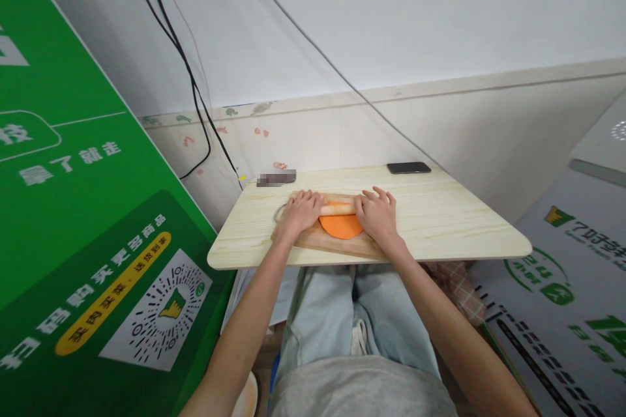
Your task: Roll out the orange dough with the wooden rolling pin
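Note:
A flat, rounded sheet of orange dough [341, 228] lies on a wooden board [337, 247] near the table's front edge. Across the dough's far part rests a pale wooden rolling pin [337, 209]. My left hand [303, 210] is closed over the pin's left end. At its right end my right hand [379, 214] holds the pin under the palm and thumb, fingertips raised slightly and a little apart. Both pin ends are hidden beneath the hands. A metal ring handle [279, 212] shows at the board's left end.
The light wood table [454, 228] stands against a wall. A black phone [409, 168] lies at its back right, and a blurred dark object [276, 178] at its back left. Cables [188, 65] hang along the wall. Green [98, 176] and white [562, 273] printed panels flank the table.

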Tool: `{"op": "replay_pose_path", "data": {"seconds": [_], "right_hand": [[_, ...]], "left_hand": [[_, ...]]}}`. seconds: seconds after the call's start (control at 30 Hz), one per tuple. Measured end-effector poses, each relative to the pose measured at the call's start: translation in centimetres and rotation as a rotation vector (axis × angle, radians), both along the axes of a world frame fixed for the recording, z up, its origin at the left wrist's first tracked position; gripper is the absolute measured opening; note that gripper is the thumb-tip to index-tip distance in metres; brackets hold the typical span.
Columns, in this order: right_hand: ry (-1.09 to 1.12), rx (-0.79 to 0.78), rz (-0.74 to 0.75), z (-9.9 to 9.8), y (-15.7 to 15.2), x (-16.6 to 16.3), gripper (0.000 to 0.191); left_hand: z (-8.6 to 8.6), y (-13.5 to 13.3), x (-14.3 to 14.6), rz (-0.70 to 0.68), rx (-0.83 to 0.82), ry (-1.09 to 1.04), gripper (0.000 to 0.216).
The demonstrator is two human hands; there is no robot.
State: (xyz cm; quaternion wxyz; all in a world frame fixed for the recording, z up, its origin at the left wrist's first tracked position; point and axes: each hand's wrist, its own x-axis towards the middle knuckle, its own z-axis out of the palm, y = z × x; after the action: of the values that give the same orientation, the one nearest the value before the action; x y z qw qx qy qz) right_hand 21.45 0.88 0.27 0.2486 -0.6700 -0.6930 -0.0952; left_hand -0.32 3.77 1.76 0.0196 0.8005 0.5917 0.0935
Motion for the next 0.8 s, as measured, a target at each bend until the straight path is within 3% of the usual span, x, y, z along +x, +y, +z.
{"op": "replay_pose_path", "data": {"seconds": [0.1,0.3,0.37,0.47,0.67,0.8], "right_hand": [[0.015,-0.032,-0.001,0.1,-0.1,0.0,0.049],[0.055,-0.029,0.030,-0.1,0.3,0.1,0.048],[0.060,-0.017,0.036,-0.2,0.4,0.2,0.048],[0.059,-0.019,0.041,-0.3,0.7,0.2,0.047],[0.030,-0.012,0.010,-0.3,0.5,0.0,0.048],[0.021,-0.033,-0.006,-0.1,0.2,-0.1,0.048]], "left_hand": [[-0.2,0.0,-0.1,-0.007,0.036,0.025,0.055],[-4.7,-8.1,-0.2,-0.091,0.278,-0.149,0.060],[-5.5,-9.7,-0.1,-0.096,0.318,-0.162,0.061],[-4.8,-8.9,0.2,-0.031,0.277,-0.177,0.060],[-1.1,-3.1,0.0,0.105,0.079,-0.158,0.058],[-1.7,-4.4,0.0,0.082,0.133,-0.136,0.056]]}}
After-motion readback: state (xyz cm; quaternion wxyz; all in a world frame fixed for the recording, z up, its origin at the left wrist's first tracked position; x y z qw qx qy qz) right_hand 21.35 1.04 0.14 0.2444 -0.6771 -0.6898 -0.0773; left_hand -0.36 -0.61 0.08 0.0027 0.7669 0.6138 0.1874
